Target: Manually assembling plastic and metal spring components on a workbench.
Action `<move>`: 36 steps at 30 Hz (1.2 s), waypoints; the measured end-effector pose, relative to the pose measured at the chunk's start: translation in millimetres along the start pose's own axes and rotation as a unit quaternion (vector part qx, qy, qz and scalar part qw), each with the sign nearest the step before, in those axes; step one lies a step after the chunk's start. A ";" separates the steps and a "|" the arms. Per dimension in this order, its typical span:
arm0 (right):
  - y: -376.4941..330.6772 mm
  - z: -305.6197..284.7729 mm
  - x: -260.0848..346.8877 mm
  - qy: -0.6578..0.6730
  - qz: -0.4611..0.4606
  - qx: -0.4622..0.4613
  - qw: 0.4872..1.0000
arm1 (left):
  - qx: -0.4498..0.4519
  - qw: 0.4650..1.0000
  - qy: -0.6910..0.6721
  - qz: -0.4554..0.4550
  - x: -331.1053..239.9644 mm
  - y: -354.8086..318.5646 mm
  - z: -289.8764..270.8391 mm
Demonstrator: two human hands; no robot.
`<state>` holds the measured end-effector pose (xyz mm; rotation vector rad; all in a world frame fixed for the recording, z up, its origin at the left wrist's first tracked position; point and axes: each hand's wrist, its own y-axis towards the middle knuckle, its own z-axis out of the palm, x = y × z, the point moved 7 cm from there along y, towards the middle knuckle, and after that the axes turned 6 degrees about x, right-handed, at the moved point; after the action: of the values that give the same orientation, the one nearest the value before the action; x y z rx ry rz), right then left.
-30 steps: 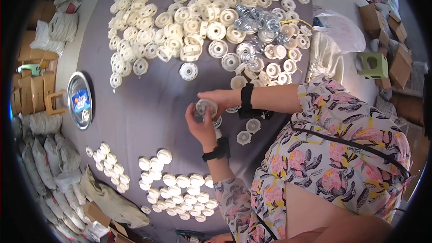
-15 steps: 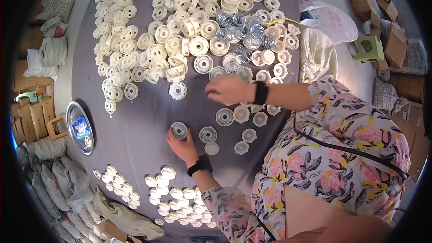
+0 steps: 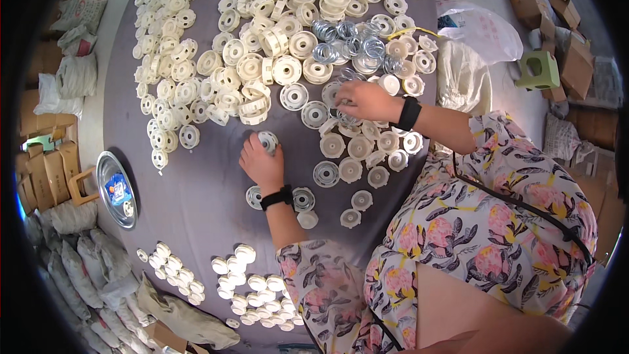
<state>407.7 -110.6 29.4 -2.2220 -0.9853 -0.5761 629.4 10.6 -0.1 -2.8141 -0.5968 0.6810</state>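
My left hand (image 3: 262, 167) is closed round the edge of a white plastic ring-shaped part (image 3: 267, 142), at the near side of the large pile. Below that hand, another round part (image 3: 253, 197) lies on the table, partly covered by my wrist. Beside it is a white part with a metal coil spring in it (image 3: 303, 199). My right hand (image 3: 370, 100) has its fingers curled down among white parts and coil springs (image 3: 367, 48); its fingertips hide what they grip, if anything. A white ring (image 3: 315, 115) lies just left of those fingers.
White rings (image 3: 249, 67) pile over the far table. Small white caps (image 3: 351, 170) sit to the right, and stacked white pieces (image 3: 257, 282) stand at the near edge. A metal tray (image 3: 106, 213) with a blue packet is at left. Sacks and cardboard boxes (image 3: 527, 3) surround the table.
My left hand has let go of the sprung round part, moved up and taken hold of the white ring that lay alone. My right hand has moved right and up, to the springs.
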 end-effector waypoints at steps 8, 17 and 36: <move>-1.1 15.8 0.8 -0.050 -0.043 -0.021 0.998 | -0.043 0.861 -0.506 -0.039 10.2 -49.1 34.1; 38.4 40.9 57.2 0.175 -0.075 0.004 0.982 | -0.084 0.985 -0.148 -0.012 -9.1 -97.8 5.9; 59.2 27.4 33.1 -0.047 0.007 -0.033 0.998 | -0.025 0.983 -0.138 -0.118 -4.8 -85.7 18.6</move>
<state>477.6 -105.9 8.4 -2.3322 -1.0104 -0.5084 587.6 87.4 8.4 -2.6503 -0.9888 1.0262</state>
